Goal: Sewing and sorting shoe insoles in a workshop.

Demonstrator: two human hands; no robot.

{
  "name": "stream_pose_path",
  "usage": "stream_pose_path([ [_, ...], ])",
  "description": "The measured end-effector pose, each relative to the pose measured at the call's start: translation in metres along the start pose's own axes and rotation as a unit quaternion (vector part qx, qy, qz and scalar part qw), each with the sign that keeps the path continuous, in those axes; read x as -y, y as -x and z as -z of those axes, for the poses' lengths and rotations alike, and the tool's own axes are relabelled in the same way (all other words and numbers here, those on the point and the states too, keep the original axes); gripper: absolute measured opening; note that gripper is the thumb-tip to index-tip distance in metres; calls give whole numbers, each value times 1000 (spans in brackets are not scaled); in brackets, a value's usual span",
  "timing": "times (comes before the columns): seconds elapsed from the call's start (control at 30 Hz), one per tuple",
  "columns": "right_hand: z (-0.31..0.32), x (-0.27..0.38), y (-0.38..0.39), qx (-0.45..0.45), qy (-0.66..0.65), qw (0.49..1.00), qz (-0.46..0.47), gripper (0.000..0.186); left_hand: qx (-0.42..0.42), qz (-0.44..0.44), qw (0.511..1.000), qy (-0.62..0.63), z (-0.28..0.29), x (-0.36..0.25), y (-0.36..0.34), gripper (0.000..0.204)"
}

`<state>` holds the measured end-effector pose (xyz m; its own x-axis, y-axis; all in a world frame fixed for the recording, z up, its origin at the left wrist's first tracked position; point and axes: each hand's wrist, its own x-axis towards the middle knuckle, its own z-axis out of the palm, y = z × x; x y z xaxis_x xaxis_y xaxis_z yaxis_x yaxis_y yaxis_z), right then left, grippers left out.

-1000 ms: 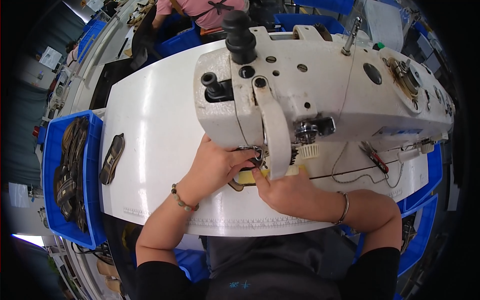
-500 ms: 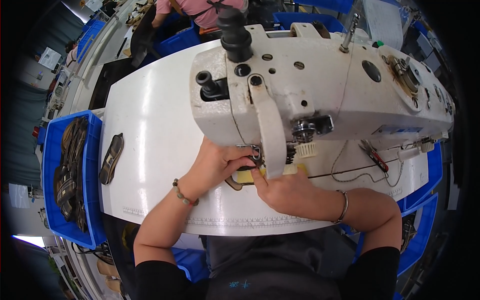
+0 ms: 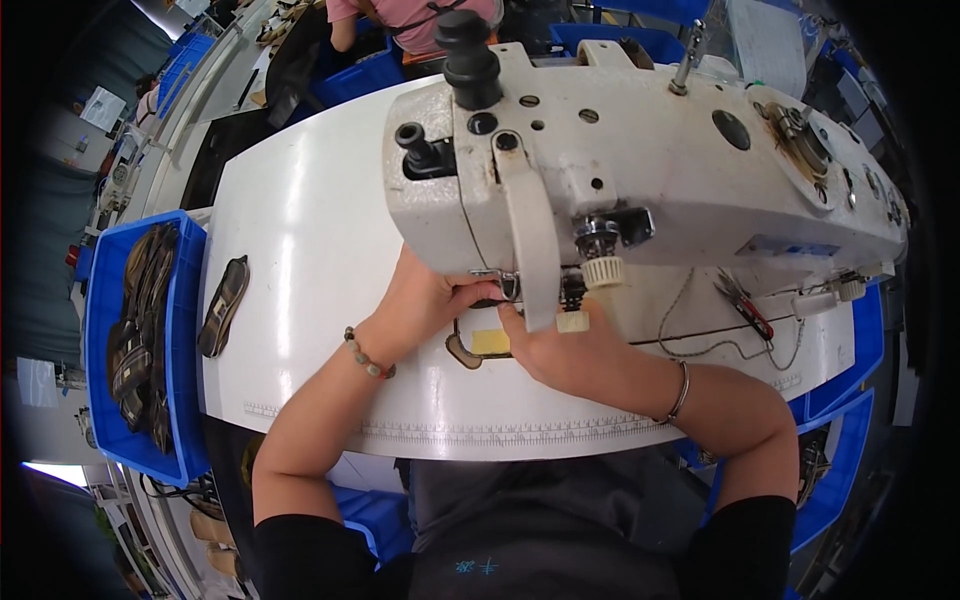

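Note:
A white sewing machine [image 3: 620, 150] stands over the table, its presser foot [image 3: 508, 288] low between my hands. Left of the foot, my left hand [image 3: 425, 305] is closed, thumb and fingers pinching a small dark piece [image 3: 487, 303]. From the other side, my right hand [image 3: 565, 345] presses a fingertip to the same piece, its other fingers bent and partly behind the machine's white lever [image 3: 535, 240]. Most of the piece is hidden by fingers and foot. A similar dark shoe strap [image 3: 223, 306] lies on the table to the left.
Dark straps [image 3: 145, 330] fill a blue bin [image 3: 190, 400] at the left table edge. Near my hands is a table cutout with a yellow patch [image 3: 490, 343]. Red-handled snips [image 3: 745, 305] and a cord [image 3: 690, 352] lie right. A person in pink [image 3: 415, 30] sits beyond.
Both hands have shifted slightly away from me at the presser foot, uncovering more of the cutout and yellow patch. The view has also shifted a little. The snips and loose strap stay in place.

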<state>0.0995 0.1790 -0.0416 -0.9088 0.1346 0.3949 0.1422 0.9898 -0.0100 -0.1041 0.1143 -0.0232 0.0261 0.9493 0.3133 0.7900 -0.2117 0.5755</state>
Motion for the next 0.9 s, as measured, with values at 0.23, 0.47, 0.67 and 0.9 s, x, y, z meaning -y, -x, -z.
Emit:
stream_pose_path([
  [0.23,-12,-3,3,-15,-13,1000,-2,38,20,33,997,65,1,0,2,26],
  [0.47,-48,-4,15,-27,-45,998,20,41,1,55,992,115,0,1,2,34],
  [0.67,-54,-11,17,-49,-17,998,47,33,14,48,996,77,2,3,2,38],
  [0.9,-18,-19,7,-72,-186,972,-124,25,-10,28,998,51,1,2,-1,40],
])
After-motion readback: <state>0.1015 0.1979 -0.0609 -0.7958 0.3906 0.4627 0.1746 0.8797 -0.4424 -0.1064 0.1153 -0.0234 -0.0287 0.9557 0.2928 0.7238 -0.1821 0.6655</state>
